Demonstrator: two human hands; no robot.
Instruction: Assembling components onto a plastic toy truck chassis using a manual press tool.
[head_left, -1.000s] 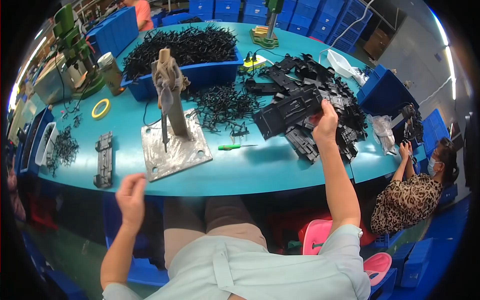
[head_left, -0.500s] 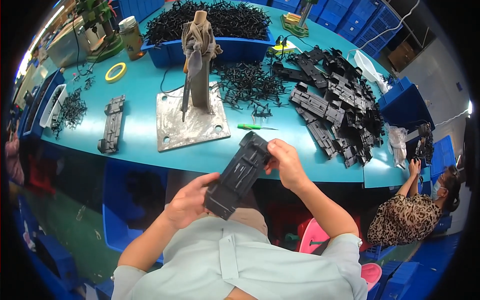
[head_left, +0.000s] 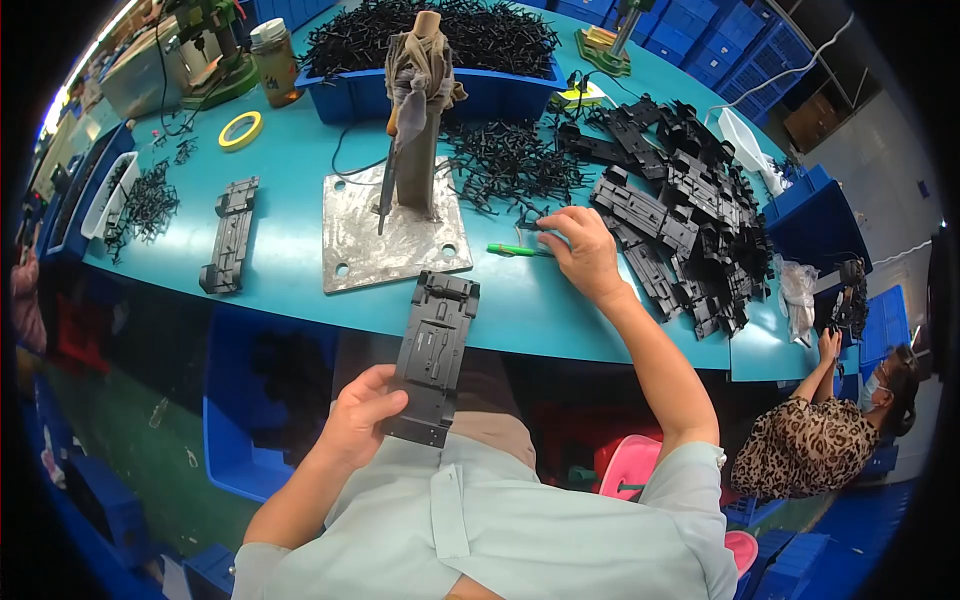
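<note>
My left hand (head_left: 362, 412) grips a black plastic chassis-like tray (head_left: 436, 345) by its lower left edge, thumb on top. The tray is tilted in front of the table edge, its moulded face turned up. Over the table, my right hand (head_left: 588, 252) reaches out with thumb and fingertips pinched at a small black branched plastic part (head_left: 533, 222); the fingers partly hide it. Just below those fingertips lies a green-handled screwdriver (head_left: 512, 250). Behind is a heap of similar small parts (head_left: 515, 160). A pile of black trays (head_left: 690, 210) lies to the right.
A metal stand (head_left: 415, 170) with a cloth-wrapped top and hanging pen-like tool rises from a steel plate (head_left: 350, 250). Another tray (head_left: 230, 235) lies left, near yellow tape (head_left: 240, 130). A blue bin (head_left: 480, 98) of small parts stands behind. A co-worker (head_left: 830, 425) sits at right.
My right hand has let go of the tray and moved up and right to the small parts. My left hand keeps the tray, which has shifted slightly left and turned more upright.
</note>
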